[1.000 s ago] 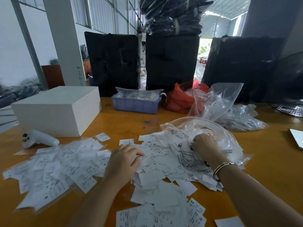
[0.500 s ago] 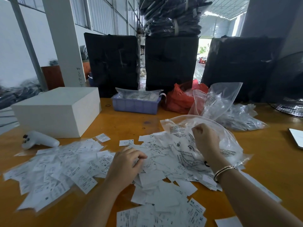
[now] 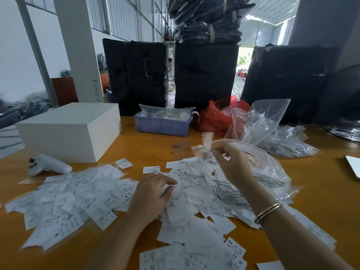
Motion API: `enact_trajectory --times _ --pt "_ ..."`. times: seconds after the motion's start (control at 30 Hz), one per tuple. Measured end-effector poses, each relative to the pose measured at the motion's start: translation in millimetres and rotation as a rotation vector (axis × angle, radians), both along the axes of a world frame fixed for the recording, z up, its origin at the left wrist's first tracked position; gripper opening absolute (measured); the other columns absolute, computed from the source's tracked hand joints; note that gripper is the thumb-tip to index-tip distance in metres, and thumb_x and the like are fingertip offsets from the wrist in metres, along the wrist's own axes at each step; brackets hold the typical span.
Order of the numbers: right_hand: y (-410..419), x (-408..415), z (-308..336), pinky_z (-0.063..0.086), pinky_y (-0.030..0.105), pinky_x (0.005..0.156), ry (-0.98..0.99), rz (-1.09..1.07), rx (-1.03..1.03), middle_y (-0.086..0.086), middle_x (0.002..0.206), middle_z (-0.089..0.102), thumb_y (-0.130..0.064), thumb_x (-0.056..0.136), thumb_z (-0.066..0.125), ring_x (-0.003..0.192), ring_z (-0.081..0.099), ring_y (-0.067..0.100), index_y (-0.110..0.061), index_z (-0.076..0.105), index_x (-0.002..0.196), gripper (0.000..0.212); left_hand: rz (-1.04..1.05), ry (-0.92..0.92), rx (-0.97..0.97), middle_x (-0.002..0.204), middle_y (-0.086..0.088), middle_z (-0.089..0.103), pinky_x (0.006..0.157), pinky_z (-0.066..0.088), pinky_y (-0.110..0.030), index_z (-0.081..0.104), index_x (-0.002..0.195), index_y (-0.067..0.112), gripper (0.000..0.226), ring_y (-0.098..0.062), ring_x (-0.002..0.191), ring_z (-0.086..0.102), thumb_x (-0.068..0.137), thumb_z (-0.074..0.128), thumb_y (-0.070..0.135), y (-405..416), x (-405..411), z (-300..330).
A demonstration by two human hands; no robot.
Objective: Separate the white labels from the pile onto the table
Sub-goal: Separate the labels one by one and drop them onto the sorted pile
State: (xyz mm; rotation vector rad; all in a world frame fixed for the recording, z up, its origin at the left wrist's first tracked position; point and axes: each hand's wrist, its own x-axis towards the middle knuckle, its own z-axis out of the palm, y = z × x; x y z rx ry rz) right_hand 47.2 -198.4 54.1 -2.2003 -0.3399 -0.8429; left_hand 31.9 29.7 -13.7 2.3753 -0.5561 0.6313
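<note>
Left hand (image 3: 151, 195) sits low on the middle of the pile of white labels (image 3: 194, 203), fingers curled, thumb and forefinger pinched on a label at the pile's top. Right hand (image 3: 232, 168) is raised above the pile's far side, fingertips together, pinching a small blurred white label (image 3: 206, 140) that sticks up from the grip; the clear plastic bag (image 3: 268, 172) lies just behind and under that hand, printed text on it, mouth toward the pile. Right wrist carries a thin bracelet (image 3: 268, 211). Labels are in three patches on the yellow-orange table (image 3: 331, 191): the main heap between the hands, a spread of separated labels (image 3: 64, 201) to the left, flat and overlapping, and more at the near edge (image 3: 194, 256). Two single labels lie apart just beyond the heap. White handheld controller (image 3: 48, 165) rests at the left spread's far edge, just in front of a white box (image 3: 72, 131). Farther back: lilac plastic crate (image 3: 162, 124) with bagged items in it, red plastic bag (image 3: 216, 117) beside it, more clear bags (image 3: 272, 133) heaped to the right. Black wrapped bales (image 3: 204, 75) stand behind the table. A black fan grille (image 3: 342, 106) is at the far right.
</note>
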Motion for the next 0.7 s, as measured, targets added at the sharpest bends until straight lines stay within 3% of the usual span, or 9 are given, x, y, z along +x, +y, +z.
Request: enact_trajectory --times 0.07,0.13,0.2,0.3,0.43,0.57,0.63,0.7 --pt "19.2 -10.3 -2.2 0.045 0.013 0.058 0.159 0.174 0.122 -0.008 0.074 0.067 -0.009 0.090 0.058 0.063 0.058 -0.001 -0.021 0.063 0.080 0.017 -0.044 0.096 -0.111 0.114 0.024 0.056 0.096 0.043 -0.025 0.060 0.113 0.039 0.024 -0.001 0.110 0.050 0.091 0.052 0.044 -2.9 -4.5 3.9" --pt "34.0 -17.2 -8.7 0.048 0.015 0.061 0.327 0.328 0.230 -0.004 0.075 0.070 -0.006 0.092 0.053 0.067 0.063 0.003 -0.018 0.060 0.081 0.017 -0.101 0.218 -0.254 0.115 0.035 0.044 0.088 0.041 -0.013 0.044 0.117 0.053 0.037 0.009 0.108 0.046 0.082 0.044 0.065 -4.5 -8.7 8.4" --pt "43.6 -21.5 -15.6 0.048 0.017 0.064 0.444 0.432 0.208 -0.002 0.075 0.070 -0.005 0.093 0.051 0.069 0.064 0.006 -0.017 0.058 0.082 0.017 -0.151 0.314 -0.338 0.119 0.042 0.036 0.086 0.038 -0.009 0.033 0.123 0.058 0.050 0.016 0.109 0.042 0.078 0.043 0.076 -5.1 -10.5 10.8" --pt "52.2 -21.9 -25.0 0.049 0.015 0.063 0.498 0.441 0.064 -0.007 0.071 0.065 -0.009 0.094 0.051 0.063 0.061 0.001 -0.022 0.057 0.081 0.020 -0.200 0.385 -0.386 0.118 0.033 0.052 0.091 0.042 -0.014 0.038 0.128 0.050 0.060 0.011 0.110 0.049 0.075 0.056 0.071 -4.0 -9.0 10.4" --pt "54.5 -13.5 -34.9 0.046 0.009 0.059 0.493 0.377 0.045 -0.009 0.074 0.066 -0.016 0.095 0.052 0.062 0.059 -0.005 -0.027 0.058 0.083 0.017 -0.092 0.325 -0.395 0.090 0.019 0.065 0.070 0.048 -0.008 0.062 0.094 0.041 0.015 0.007 0.087 0.060 0.085 0.068 0.031 -4.9 -4.4 6.1" --pt "52.7 -0.8 -49.3 0.045 0.008 0.062 0.428 0.148 -0.007 -0.015 0.089 0.062 -0.017 0.096 0.049 0.069 0.057 0.002 -0.026 0.065 0.097 0.019 0.048 0.330 -0.538 0.087 0.011 0.068 0.070 0.047 -0.013 0.064 0.085 0.031 0.007 -0.004 0.087 0.063 0.087 0.067 0.025 -0.4 0.7 2.1" --pt "51.3 1.4 -57.2 0.039 0.003 0.069 0.431 0.094 -0.156 -0.011 0.101 0.060 -0.012 0.093 0.047 0.083 0.054 -0.001 -0.021 0.068 0.105 0.025 0.081 0.353 -0.592 0.087 0.008 0.070 0.078 0.053 -0.027 0.064 0.085 0.029 0.005 -0.011 0.089 0.066 0.086 0.067 0.026 0.9 2.4 1.3" --pt "51.2 1.2 -65.5 0.038 0.012 0.086 0.413 0.112 -0.332 -0.004 0.116 0.062 -0.011 0.091 0.045 0.104 0.053 0.011 -0.017 0.066 0.114 0.032 0.090 0.367 -0.607 0.086 0.008 0.072 0.081 0.056 -0.034 0.064 0.086 0.028 0.004 -0.010 0.087 0.067 0.087 0.066 0.025 0.7 2.5 2.0"
